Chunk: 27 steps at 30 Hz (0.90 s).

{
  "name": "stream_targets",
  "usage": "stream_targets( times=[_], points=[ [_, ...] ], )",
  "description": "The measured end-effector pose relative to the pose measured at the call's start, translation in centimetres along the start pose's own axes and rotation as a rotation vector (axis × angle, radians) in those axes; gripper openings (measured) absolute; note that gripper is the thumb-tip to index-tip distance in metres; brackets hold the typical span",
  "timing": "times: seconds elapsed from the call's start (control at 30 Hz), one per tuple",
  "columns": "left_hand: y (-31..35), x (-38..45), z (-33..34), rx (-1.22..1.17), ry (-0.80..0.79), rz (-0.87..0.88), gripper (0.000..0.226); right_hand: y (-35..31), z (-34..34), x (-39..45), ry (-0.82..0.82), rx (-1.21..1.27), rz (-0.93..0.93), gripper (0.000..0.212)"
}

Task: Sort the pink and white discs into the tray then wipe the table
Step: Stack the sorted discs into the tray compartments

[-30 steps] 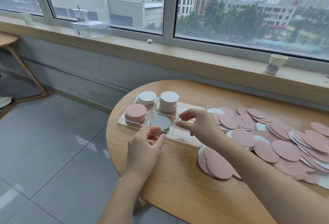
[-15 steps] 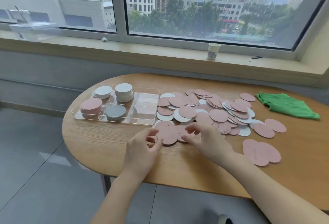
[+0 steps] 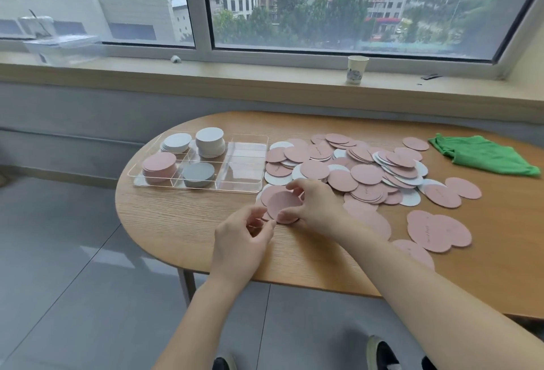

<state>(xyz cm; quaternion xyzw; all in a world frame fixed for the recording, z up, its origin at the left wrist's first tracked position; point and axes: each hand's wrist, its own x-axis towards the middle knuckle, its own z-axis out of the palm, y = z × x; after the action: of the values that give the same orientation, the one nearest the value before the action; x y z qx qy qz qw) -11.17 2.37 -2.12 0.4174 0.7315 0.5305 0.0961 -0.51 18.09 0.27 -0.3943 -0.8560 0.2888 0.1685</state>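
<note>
A clear divided tray (image 3: 250,190) stands at the table's left end. It holds two white stacks (image 3: 209,142), a pink stack (image 3: 159,165) and a grey-looking stack (image 3: 198,175); its right compartments look empty. A loose heap of pink and white discs (image 3: 368,174) spreads to the tray's right. My right hand (image 3: 316,208) pinches a pink disc (image 3: 282,203) lifted at the heap's near-left edge. My left hand (image 3: 241,240) sits just left of it, fingers curled, fingertips at the disc's lower edge; I cannot tell whether they grip it.
A green cloth (image 3: 482,155) lies at the table's far right. More pink discs (image 3: 435,231) lie near the front right. A paper cup (image 3: 357,69) and a clear box (image 3: 61,47) stand on the windowsill. The wooden table (image 3: 176,222) has a rounded left end.
Both hands left the tray and came to the near-left edge of the heap. My right hand has lifted a pink disc off the table. The view swung right.
</note>
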Motion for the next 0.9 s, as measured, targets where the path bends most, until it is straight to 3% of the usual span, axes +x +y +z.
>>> stream_targets(
  times=[0.13, 0.2, 0.33, 0.47, 0.6, 0.7, 0.77, 0.9],
  points=[
    [-0.3, 0.1, 0.2, -0.042, 0.023, -0.04, 0.025, 0.5, -0.5, -0.9, 0.09, 0.267, 0.014, 0.027],
    [-0.4, 0.1, 0.2, -0.056, 0.038, -0.056, 0.036, 0.9, -1.0, -1.8, 0.116, 0.442, 0.007, 0.015],
    [-0.3, 0.4, -0.1, -0.219, -0.028, -0.069, 0.062, 0.7, -1.6, -3.8, 0.01, 0.744, -0.056, 0.014],
    [0.0, 1.1, 0.1, -0.454, -0.254, -0.134, 0.069, 0.0, -1.3, -4.4, -0.091, 0.826, -0.14, 0.013],
    [-0.2, 1.8, 0.6, -0.535, -0.349, -0.146, 0.032, -0.3, -1.7, -2.8, -0.084, 0.757, -0.124, 0.016],
    [0.1, 2.2, 0.4, -0.776, -0.257, -0.313, 0.03, 0.9, -3.2, -1.0, 0.077, 0.457, -0.121, 0.017],
    [0.3, 2.3, 0.2, -0.821, -0.244, -0.325, 0.027, 2.5, -3.9, -0.4, 0.158, 0.225, -0.114, 0.02],
    [0.8, 2.2, 0.6, -0.856, -0.202, -0.328, 0.019, 4.6, -3.8, -0.4, 0.067, 0.028, -0.039, 0.046]
  ],
)
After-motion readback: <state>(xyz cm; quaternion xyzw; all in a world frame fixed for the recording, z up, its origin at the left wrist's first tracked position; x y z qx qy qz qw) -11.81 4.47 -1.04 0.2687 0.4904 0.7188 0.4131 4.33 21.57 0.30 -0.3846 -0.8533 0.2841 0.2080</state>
